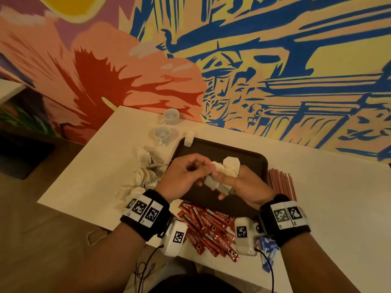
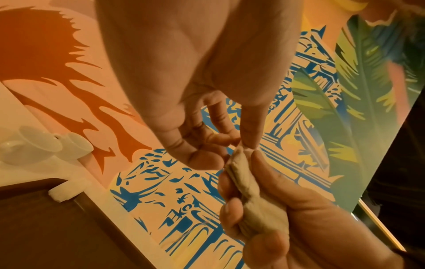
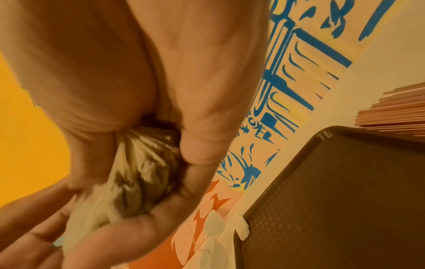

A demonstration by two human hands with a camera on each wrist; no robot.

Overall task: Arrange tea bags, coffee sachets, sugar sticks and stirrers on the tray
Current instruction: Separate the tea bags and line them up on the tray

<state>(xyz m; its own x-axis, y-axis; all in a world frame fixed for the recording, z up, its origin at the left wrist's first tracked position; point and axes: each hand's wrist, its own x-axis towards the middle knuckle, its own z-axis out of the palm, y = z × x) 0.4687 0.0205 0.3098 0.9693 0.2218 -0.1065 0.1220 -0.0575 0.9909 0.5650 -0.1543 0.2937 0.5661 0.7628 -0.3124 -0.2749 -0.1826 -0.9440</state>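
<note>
Both hands are over the tray (image 1: 249, 163), above the counter (image 1: 101, 157). Right hand (image 1: 243, 187): fingers (image 3: 128, 234) and thumb curled round a bunch of tea bags (image 1: 226, 170), clamped; the bags' upper ends stick out past the thumb. Left hand (image 1: 182, 176): thumb and forefinger tips (image 2: 250, 138) pinch the top edge of one bag in that bunch; the other fingers are loosely bent, holding nothing.

Tea bags: soft, crumpled off-white paper, thin and flat, with darker fill showing through in the right wrist view. Loose pile of tea bags (image 1: 143, 174) lies on the counter left of the tray, off it.

Tray: dark brown, rectangular, rounded corners, fine pebbled texture. Coffee sachets (image 1: 209, 227): glossy red sticks, heaped near the tray's front edge. Stirrers (image 1: 281, 180): thin straight pinkish sticks, stacked beside the tray's right edge. Blue packets (image 1: 266, 250): crinkled, at the right wrist.
</note>
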